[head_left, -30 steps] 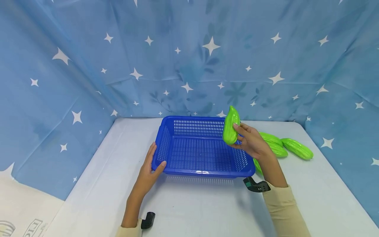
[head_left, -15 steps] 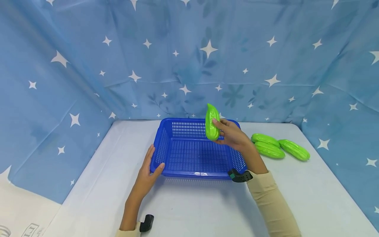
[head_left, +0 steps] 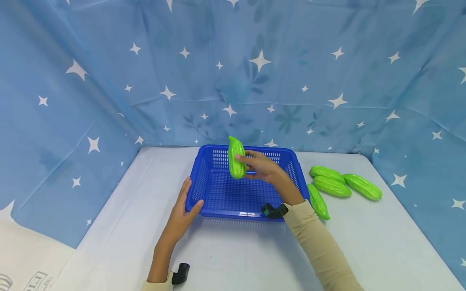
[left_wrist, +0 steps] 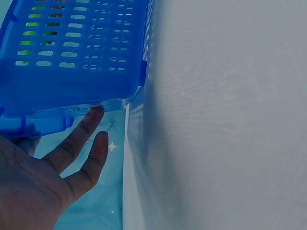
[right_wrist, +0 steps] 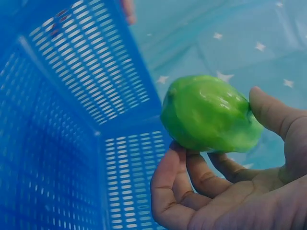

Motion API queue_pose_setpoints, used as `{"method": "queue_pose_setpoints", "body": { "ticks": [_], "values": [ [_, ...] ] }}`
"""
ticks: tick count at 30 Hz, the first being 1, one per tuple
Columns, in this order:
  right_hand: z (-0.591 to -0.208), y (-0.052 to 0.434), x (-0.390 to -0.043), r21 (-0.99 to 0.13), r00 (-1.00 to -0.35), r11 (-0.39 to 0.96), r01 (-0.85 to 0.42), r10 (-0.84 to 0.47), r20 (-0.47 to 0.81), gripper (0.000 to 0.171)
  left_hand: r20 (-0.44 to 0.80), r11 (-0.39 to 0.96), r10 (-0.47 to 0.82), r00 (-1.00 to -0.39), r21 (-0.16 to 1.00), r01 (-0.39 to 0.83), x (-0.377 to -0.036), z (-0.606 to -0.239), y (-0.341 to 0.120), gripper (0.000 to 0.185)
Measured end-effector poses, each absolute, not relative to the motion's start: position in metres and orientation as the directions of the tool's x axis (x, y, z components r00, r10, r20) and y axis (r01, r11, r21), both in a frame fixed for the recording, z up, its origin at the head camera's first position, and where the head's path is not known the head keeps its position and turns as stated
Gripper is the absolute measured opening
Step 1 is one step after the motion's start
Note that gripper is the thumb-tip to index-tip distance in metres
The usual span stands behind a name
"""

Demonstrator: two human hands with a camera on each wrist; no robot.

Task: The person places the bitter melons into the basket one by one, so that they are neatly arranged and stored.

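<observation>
A blue slotted basket [head_left: 204,178] stands on the white table. My right hand [head_left: 260,166] holds a green ridged gourd [head_left: 236,157] upright above the basket's inside, near its far left part; the right wrist view shows fingers and thumb curled round the gourd [right_wrist: 211,114] over the basket's mesh [right_wrist: 57,143]. My left hand [head_left: 183,208] rests with straight fingers against the basket's near left corner, thumb on the rim. In the left wrist view the fingers [left_wrist: 76,143] lie under the basket's edge [left_wrist: 72,100].
Three more green gourds [head_left: 331,186] lie on the table right of the basket, one [head_left: 318,202] close against its right wall. Blue star-patterned cloth [head_left: 255,81] hangs behind and at both sides. The white table [head_left: 236,258] stretches toward me.
My right hand has carried the gourd leftward from the basket's right rim to over its inside. The left hand has stayed at the corner.
</observation>
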State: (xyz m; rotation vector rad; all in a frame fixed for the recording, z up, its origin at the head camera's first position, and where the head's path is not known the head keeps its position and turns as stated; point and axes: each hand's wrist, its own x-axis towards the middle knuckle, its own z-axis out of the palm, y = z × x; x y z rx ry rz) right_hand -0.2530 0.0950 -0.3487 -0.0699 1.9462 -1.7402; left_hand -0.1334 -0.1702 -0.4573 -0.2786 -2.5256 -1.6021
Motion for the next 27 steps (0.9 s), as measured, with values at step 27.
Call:
{"method": "queue_pose_setpoints", "body": {
  "ticks": [27],
  "values": [
    [-0.378, 0.044, -0.290, -0.826, -0.745, 0.417, 0.378, -0.393, -0.539, 0.062, 0.194, 0.415, 0.091, -0.977, 0.884, 0.215, -0.131, -0.456, -0.170, 0.077]
  ]
}}
